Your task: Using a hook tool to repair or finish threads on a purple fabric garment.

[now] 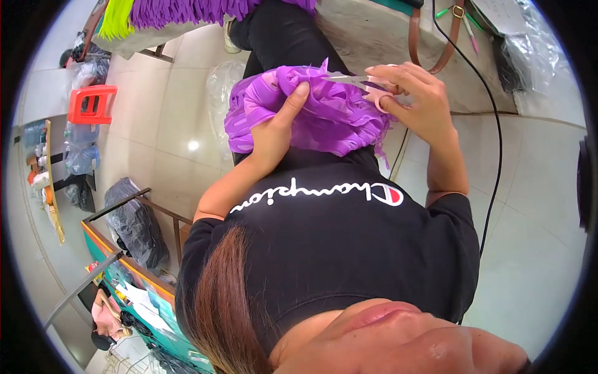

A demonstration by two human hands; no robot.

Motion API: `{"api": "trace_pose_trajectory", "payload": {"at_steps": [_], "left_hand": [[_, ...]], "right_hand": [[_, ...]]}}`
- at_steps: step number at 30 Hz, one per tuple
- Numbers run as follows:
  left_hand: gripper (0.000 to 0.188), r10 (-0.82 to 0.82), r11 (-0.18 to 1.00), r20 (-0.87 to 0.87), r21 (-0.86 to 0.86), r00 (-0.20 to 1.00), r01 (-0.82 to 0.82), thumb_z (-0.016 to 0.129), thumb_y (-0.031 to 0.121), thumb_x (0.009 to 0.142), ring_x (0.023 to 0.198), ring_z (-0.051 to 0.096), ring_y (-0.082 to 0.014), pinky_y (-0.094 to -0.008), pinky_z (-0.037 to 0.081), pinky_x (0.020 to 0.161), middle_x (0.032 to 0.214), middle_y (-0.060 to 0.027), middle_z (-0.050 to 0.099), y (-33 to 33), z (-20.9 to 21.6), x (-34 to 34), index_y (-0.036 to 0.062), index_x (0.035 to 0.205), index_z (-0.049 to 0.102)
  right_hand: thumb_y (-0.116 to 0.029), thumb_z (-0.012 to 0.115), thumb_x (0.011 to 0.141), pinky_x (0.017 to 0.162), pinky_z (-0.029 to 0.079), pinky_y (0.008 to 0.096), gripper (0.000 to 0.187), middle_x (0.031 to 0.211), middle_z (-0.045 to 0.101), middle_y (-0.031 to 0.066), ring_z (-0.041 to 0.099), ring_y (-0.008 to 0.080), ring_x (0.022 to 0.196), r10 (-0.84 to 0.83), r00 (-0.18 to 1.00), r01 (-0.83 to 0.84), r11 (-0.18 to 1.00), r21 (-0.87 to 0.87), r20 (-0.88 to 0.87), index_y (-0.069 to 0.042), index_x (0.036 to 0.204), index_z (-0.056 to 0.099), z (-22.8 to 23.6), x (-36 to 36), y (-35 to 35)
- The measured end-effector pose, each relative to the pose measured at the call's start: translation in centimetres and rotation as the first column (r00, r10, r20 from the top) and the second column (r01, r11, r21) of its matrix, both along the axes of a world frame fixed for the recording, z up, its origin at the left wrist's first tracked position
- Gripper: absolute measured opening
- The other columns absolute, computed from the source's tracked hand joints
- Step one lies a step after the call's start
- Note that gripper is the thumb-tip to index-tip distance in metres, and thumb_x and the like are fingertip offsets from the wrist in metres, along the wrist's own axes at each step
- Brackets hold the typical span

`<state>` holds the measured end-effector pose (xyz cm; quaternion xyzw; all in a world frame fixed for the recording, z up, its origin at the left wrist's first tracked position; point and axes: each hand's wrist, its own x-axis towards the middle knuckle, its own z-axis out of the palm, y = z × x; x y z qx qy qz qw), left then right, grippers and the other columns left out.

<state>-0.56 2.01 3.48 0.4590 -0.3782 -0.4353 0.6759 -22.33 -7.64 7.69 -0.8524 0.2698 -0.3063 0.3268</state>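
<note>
A loose bundle of purple fabric strips (349, 128) lies across my lap in the head view. My left hand (277, 128) grips the bundle from its left side, thumb pressed on top of the cloth and the other fingers hidden beneath folds. In my right hand (420, 100) is a pair of scissors with pink handles (376, 96), the fingers in and around the loops. Its blades point left, against the upper edge of the cloth near my left thumb. Whether the blades have fabric between them is too small to make out.
Purple and lime-green fringed cloth (180, 14) covers a table at the far left. A brown strap (414, 37) hangs from the far-right table, and a black cable (498, 137) runs down beside me. A red stool (92, 105) stands at left; a person in pink (107, 315) is at lower left.
</note>
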Motion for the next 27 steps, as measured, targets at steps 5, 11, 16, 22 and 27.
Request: {"api": "trace_pose_trajectory", "payload": {"at_steps": [5,11,16,22,27], "left_hand": [[0.008,0.015,1.0,-0.035,0.018,0.999,-0.014,0.064,0.009,0.089,0.082,0.061,-0.0083,-0.0229,0.047,0.076,0.089,-0.0006,0.066,0.0,0.2,-0.4,0.0038,0.094,0.066],[0.009,-0.003,1.0,-0.036,0.003,0.999,0.003,0.064,0.009,0.089,0.083,0.061,-0.0087,-0.0231,0.048,0.077,0.091,-0.0012,0.066,0.0,0.2,-0.3,0.0031,0.095,0.066],[0.01,-0.015,1.0,-0.029,0.003,0.999,0.015,0.063,0.008,0.089,0.083,0.061,-0.0087,-0.0229,0.048,0.076,0.091,-0.0013,0.066,0.1,0.3,-0.5,0.0028,0.096,0.066],[0.009,-0.04,0.999,-0.031,0.006,0.999,0.04,0.063,0.008,0.089,0.083,0.061,-0.0086,-0.0232,0.048,0.076,0.091,-0.0013,0.066,-0.1,0.3,-0.4,0.0032,0.097,0.066],[0.009,-0.048,0.999,-0.027,0.002,0.998,0.048,0.063,0.008,0.089,0.084,0.062,-0.0092,-0.0233,0.048,0.077,0.092,-0.0016,0.067,0.0,0.4,-0.5,0.003,0.097,0.066]], "right_hand": [[-0.001,0.07,0.067,0.066,0.049,0.0321,0.04,0.087,0.067,0.0073,0.059,0.0212,0.073,0.016,0.981,-0.082,0.938,-0.336,-0.194,-0.006,0.107,0.066,0.2,0.2,-1.0],[-0.003,0.07,0.069,0.067,0.049,0.0336,0.038,0.088,0.067,0.0073,0.06,0.0231,0.075,0.046,0.967,-0.114,0.958,-0.265,-0.25,-0.006,0.107,0.066,0.7,-0.1,-1.5],[-0.002,0.069,0.07,0.069,0.05,0.0329,0.039,0.091,0.068,0.0077,0.062,0.0241,0.079,0.065,0.969,-0.124,0.962,-0.244,-0.237,-0.007,0.109,0.066,0.4,-0.4,-2.1],[-0.001,0.069,0.07,0.07,0.05,0.0329,0.038,0.091,0.068,0.0088,0.063,0.0245,0.08,0.063,0.959,-0.125,0.968,-0.216,-0.275,-0.007,0.108,0.067,1.0,-0.6,-2.2],[-0.001,0.068,0.071,0.071,0.05,0.0329,0.039,0.09,0.068,0.0091,0.063,0.0245,0.079,0.074,0.967,-0.132,0.964,-0.232,-0.242,-0.006,0.109,0.067,0.8,-0.6,-2.3]]}}
